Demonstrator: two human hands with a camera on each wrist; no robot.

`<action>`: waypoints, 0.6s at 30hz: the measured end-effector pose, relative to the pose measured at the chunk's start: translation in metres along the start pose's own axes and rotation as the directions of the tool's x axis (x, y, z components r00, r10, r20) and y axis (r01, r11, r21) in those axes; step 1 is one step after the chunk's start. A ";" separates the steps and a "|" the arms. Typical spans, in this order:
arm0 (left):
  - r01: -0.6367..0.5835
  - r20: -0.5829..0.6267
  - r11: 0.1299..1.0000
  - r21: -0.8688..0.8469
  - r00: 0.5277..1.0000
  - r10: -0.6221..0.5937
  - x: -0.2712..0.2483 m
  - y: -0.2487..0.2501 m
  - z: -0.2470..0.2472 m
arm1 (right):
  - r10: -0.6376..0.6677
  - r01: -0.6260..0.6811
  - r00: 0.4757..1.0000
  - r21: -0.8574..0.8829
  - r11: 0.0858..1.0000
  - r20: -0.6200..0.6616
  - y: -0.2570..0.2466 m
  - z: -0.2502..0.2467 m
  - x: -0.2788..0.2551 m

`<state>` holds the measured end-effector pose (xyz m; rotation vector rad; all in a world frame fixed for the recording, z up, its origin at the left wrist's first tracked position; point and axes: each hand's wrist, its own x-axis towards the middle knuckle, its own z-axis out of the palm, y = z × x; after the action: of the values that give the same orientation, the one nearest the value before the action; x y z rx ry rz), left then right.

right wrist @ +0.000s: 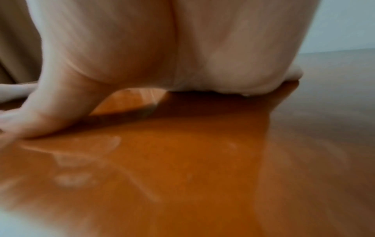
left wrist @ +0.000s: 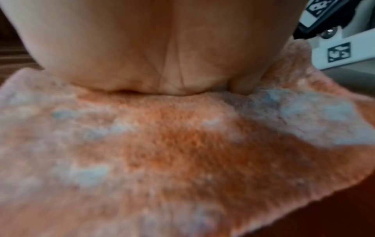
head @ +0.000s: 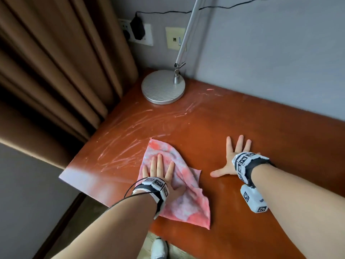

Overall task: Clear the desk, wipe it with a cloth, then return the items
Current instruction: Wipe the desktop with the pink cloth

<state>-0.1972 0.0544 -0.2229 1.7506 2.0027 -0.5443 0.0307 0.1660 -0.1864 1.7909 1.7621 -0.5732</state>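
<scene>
Streaked desk (head: 233, 118); left hand (head: 160, 172) flat on mottled pink cloth (head: 186, 202).

A bedroom or hotel room: brown curtain (head: 46, 71) at nine o'clock, desk (head: 261, 137), lamp (head: 163, 86) at twelve, wall sockets (head: 138, 32).

No readable text, brand or number shows anywhere; the wrist bands (head: 244, 166) carry only black-and-white square code markers, not letters.
</scene>
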 end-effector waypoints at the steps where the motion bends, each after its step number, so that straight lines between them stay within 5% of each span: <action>1: -0.018 -0.003 1.000 0.007 1.000 0.018 0.013 0.004 -0.009 | 0.006 -0.006 1.000 0.005 1.000 0.010 -0.001 0.000 0.001; 12: -0.200 -0.126 0.971 0.131 0.968 0.217 0.153 0.083 -0.101 | 0.007 -0.011 0.996 0.046 0.999 0.092 0.003 0.001 0.011; 18: -0.243 -0.066 0.950 0.196 0.963 0.260 0.210 0.135 -0.160 | -0.058 0.047 0.985 0.073 0.996 0.163 0.007 -0.002 0.013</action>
<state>-0.0966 0.3332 -0.2081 2.1419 1.7956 -0.5921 0.0377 0.1775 -0.1930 1.6943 1.6989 -0.7898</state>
